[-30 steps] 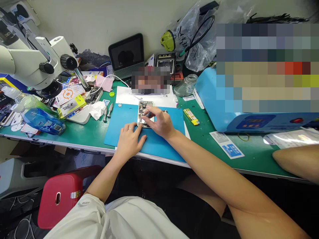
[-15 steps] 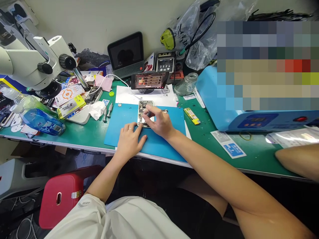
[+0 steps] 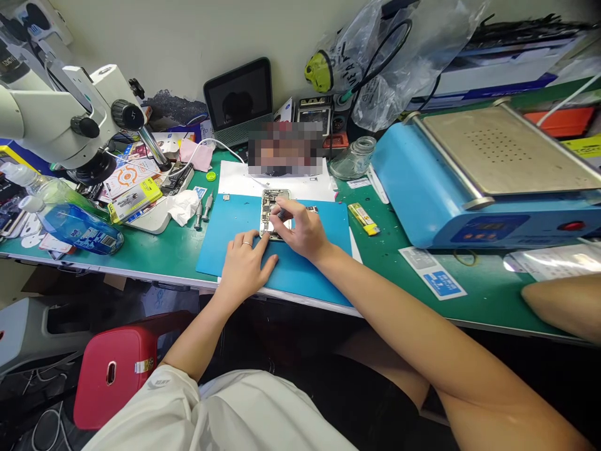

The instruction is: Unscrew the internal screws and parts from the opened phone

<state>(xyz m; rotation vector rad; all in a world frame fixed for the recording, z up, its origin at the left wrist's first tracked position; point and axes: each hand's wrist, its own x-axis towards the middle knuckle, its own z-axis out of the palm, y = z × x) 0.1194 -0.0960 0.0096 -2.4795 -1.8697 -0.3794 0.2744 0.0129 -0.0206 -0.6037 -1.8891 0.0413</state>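
Note:
An opened phone [image 3: 266, 216], its inner parts bare, lies on the blue mat [image 3: 235, 257]. My left hand [image 3: 244, 266] rests flat with fingers spread, a fingertip at the phone's lower edge. Pinched in my right hand [image 3: 305, 230] is a small grey screwdriver [image 3: 282, 215], held over the middle of the phone; its tip is hidden. A small loose part [image 3: 311, 209] shows just beyond my right hand on the mat. Two more screwdrivers [image 3: 203, 212] lie left of the mat.
At left stand a microscope [image 3: 89, 125] and a blue bottle [image 3: 77, 228]. A blue heating plate machine [image 3: 488, 181] takes up the right side. Behind the mat are a glass jar [image 3: 353, 158] and a dark screen [image 3: 240, 94]. Another person's arm [image 3: 563, 304] rests at the right edge.
The view has shifted very slightly. Both hands and the phone stay in nearly the same place, with the right hand still gripping the screwdriver.

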